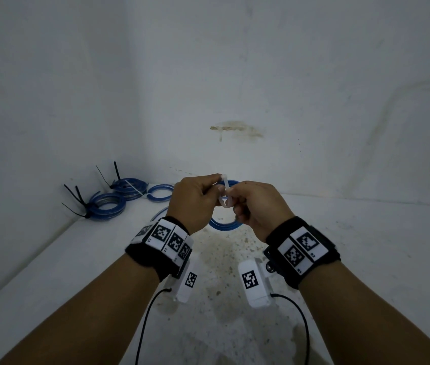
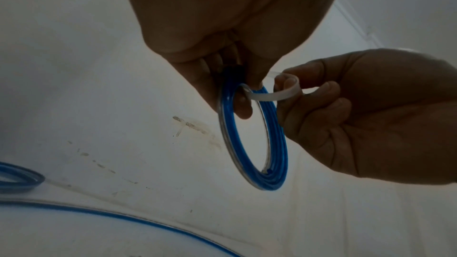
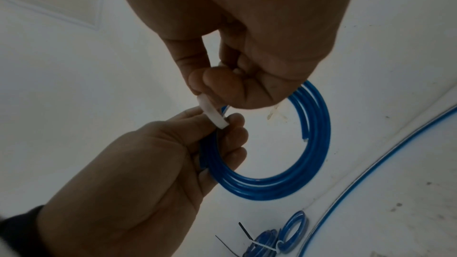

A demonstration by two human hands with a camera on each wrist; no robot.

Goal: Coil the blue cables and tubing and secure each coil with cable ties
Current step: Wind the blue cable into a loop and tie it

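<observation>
Head view — left hand [image 1: 192, 201] grips blue coil [image 1: 225, 224], right hand [image 1: 258, 206] pinches tie [image 1: 225, 193].

Tied coils [image 1: 108, 204] far-left on the table [image 1: 366, 246] by the wall corner; held coil [image 1: 224, 223] centre between both hands, loose tubing [image 2: 118, 216] below-left.

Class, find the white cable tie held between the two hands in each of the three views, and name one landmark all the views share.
Head: white cable tie centre, between both hands.
Left wrist: upper right of centre, curving from the coil to the right hand.
Right wrist: centre-left, above the left hand.
Shared landmark: held blue coil.
</observation>
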